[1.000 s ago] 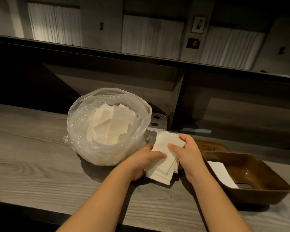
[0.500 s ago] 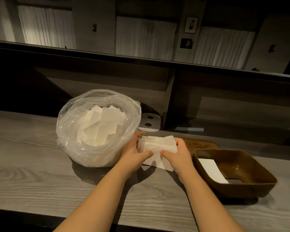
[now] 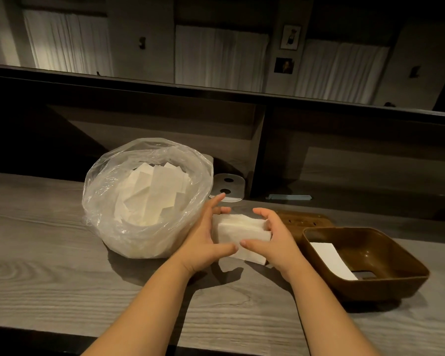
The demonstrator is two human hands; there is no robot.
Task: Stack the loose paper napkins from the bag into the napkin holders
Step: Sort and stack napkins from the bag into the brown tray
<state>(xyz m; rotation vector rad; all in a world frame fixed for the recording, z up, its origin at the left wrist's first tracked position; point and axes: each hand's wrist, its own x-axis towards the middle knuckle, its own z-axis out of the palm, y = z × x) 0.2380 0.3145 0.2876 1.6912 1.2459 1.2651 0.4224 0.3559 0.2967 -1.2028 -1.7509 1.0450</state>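
Head view shows both hands squaring a wad of paper napkins [image 3: 242, 231] just above the grey wooden surface [image 3: 49, 253], between the clear plastic bag [image 3: 144, 201] and the brown napkin holder [image 3: 365, 260]. Left hand [image 3: 203, 245] presses its palm and straight fingers against the wad's left side, thumb reaching under the near edge; its grip is more a flat press than a clasp. Right hand [image 3: 275, 237] curls its fingers over the far right end and its thumb along the near edge, so its grip closes round the wad. One napkin sticks out low on the near right side, not yet in line. To do this step well, I judge the hands should tap the wad's edges against the surface until that stray sheet falls flush, keeping pressure light so the soft paper does not buckle. More loose napkins [image 3: 152, 194] lie jumbled in the bag, so much of the task seems left. The holder sits just right of the hands, its rim low and its mouth open, with a single white napkin [image 3: 331, 260] already lying inside; a brown slotted lid [image 3: 303, 220] lies behind it. Open room lies toward the near edge of the surface; the bag crowds the left hand, and a dark shelf divider [image 3: 257, 150] stands behind.
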